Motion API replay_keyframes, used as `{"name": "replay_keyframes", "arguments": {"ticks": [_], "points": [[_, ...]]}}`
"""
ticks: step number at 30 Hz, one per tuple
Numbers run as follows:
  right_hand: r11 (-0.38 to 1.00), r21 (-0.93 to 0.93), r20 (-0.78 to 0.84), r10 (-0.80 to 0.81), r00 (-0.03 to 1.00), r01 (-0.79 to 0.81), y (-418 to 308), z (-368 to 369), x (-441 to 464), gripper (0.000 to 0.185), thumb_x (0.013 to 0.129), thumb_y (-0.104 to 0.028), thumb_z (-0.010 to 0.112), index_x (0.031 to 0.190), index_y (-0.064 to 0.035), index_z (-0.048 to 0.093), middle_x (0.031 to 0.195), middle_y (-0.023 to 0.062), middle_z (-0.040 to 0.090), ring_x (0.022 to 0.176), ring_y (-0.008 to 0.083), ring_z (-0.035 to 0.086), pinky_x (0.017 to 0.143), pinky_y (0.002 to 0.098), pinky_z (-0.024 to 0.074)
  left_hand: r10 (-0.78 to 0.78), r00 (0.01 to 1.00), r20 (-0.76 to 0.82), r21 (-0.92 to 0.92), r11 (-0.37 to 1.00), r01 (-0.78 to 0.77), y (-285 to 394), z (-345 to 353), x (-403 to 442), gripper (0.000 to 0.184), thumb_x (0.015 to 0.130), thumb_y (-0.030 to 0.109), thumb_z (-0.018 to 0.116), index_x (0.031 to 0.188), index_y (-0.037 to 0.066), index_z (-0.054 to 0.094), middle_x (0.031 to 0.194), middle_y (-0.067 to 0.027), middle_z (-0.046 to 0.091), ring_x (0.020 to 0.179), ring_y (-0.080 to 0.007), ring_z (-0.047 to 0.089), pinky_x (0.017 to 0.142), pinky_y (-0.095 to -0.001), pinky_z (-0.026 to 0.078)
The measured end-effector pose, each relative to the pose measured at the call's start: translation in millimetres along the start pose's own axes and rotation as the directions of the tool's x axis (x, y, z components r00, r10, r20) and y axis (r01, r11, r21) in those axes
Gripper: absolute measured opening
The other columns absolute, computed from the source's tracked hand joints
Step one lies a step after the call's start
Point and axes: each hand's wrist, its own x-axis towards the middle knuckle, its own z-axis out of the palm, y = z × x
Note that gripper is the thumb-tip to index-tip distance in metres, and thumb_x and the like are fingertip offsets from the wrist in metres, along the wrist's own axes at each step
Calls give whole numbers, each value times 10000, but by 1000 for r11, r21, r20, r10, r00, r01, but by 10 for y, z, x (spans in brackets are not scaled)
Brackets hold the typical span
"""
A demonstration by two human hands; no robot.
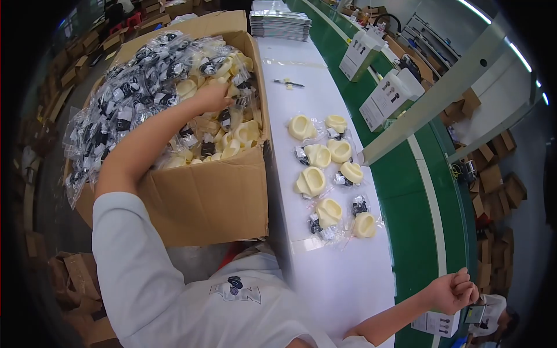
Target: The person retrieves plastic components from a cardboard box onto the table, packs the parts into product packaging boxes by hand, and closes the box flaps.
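Observation:
My left hand (213, 98) reaches into a large cardboard box (209, 200) heaped with clear plastic bags. Its fingers are curled down among cream plastic parts (246, 132) and black pieces in bags (125, 116); what they hold, if anything, is hidden. Over the green conveyor belt at the lower right, my right hand (455, 292) is closed in a fist, with nothing seen in it. Between the hands, several bagged cream parts (311, 181) with small black pieces lie in two rough columns on the white table (325, 278).
A pen-like tool (288, 83) lies further up the table, with a stack of flat silvery packs (280, 26) at the far end. White printed boxes (390, 98) stand along the green conveyor (406, 203), below a slanted metal post (441, 87). Another person (493, 316) is at the lower right.

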Motion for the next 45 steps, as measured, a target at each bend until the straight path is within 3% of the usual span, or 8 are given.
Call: {"name": "replay_keyframes", "arguments": {"ticks": [2, 5, 10, 13, 17, 21, 34, 45], "points": [[999, -38, -5, -21, 1000, 21, -51, -34, 20, 133, 810, -49, 420, 706, -79, 343, 525, 12, 132, 500, 105, 123, 558, 314, 167, -12, 1000, 9, 134, 991, 10, 77, 6, 27, 319, 785, 339, 581, 844, 25, 588, 827, -170, 626, 783, -318, 608, 688, -420, 479], [998, -50, 30, 26, 999, -24, -110, -72, 78, 126, 830, -37, 435, 725, -71, 375, 511, 8, 122, 479, 104, 122, 528, 291, 171, -263, 953, 152, 249, 943, 221, 258, -25, -29, 322, 789, 320, 537, 886, 23, 617, 899, -183, 635, 881, -349, 598, 746, -431, 478], [987, -154, 45, 63, 997, -55, -8, -113, 58, 97, 838, -58, 417, 751, -72, 376, 533, 7, 177, 520, 109, 198, 561, 307, 192, -348, 920, 179, 233, 924, 305, 159, 53, 52, 327, 775, 275, 525, 944, 11, 621, 963, -192, 628, 910, -342, 599, 779, -415, 478], [961, -271, 260, 15, 966, 58, -26, -43, 35, 47, 847, -59, 409, 807, -51, 432, 644, 42, 392, 690, 163, 438, 696, 336, 366, -361, 927, 105, 180, 923, 339, 140, 60, 25, 309, 748, 254, 530, 901, 9, 639, 952, -198, 630, 901, -347, 602, 779, -417, 479], [936, -332, 377, 18, 926, 117, 54, -120, 72, 110, 869, -65, 391, 884, -2, 480, 977, 155, 522, 1036, 296, 492, 942, 417, 404, -366, 926, 91, 203, 917, 343, 108, 23, 47, 331, 729, 264, 530, 881, -5, 649, 934, -213, 629, 881, -351, 605, 773, -413, 481], [917, -368, 534, 73, 842, 154, 96, -214, 164, 131, 859, -55, 387, 909, 6, 492, 1083, 159, 508, 1168, 360, 419, 1086, 480, 237, -296, 938, 181, 216, 942, 256, -11, -85, 83, 353, 715, 276, 527, 859, -21, 650, 912, -224, 627, 871, -356, 604, 768, -412, 481], [890, -410, 575, 80, 814, 201, 145, -271, 209, 131, 823, -36, 395, 855, -3, 518, 1028, 137, 528, 1200, 335, 369, 1072, 449, 240, -287, 926, 245, 336, 921, 197, -381, -322, 252, 335, 655, 256, 572, 816, -23, 664, 874, -229, 626, 822, -355, 614, 741, -390, 492], [853, -452, 612, 83, 787, 262, 124, -262, 197, 111, 800, -28, 422, 850, -3, 518, 1029, 135, 508, 1184, 323, 383, 1058, 435, 256, -220, 780, 586, 494, 860, -128, -613, -42, 385, 343, 536, 255, 705, 778, 12, 684, 809, -174, 655, 722, -300, 630, 663, -377, 499]]}}
